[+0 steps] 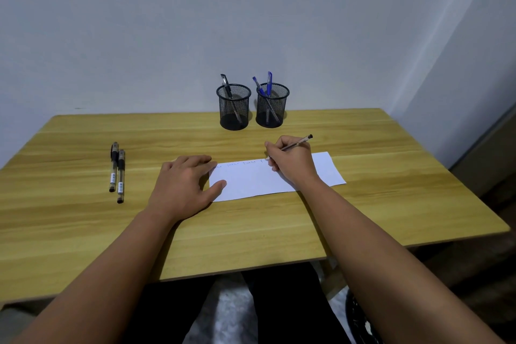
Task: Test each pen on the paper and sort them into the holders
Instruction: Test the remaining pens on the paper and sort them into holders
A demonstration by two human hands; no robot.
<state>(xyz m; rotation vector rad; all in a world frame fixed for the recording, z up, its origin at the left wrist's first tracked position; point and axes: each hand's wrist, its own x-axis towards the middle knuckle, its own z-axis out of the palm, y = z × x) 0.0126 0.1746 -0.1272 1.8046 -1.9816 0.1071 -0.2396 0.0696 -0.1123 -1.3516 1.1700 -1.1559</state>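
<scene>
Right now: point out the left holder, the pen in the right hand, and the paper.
left holder point(234, 109), head view, mesh wall
pen point(300, 141), head view, barrel
paper point(251, 181), head view, bare middle

Counter point(251, 232): light wood-grain top, smooth, slight satin sheen. Both holders point(233, 107) point(272, 105) are black wire mesh, matt, see-through; paper point(251, 181) is plain white, matt. Loose pens point(113, 167) point(121, 176) and the held pen point(297, 143) have clear glossy plastic barrels with dark grips and ends; wall point(139, 22) is matt painted white.
</scene>
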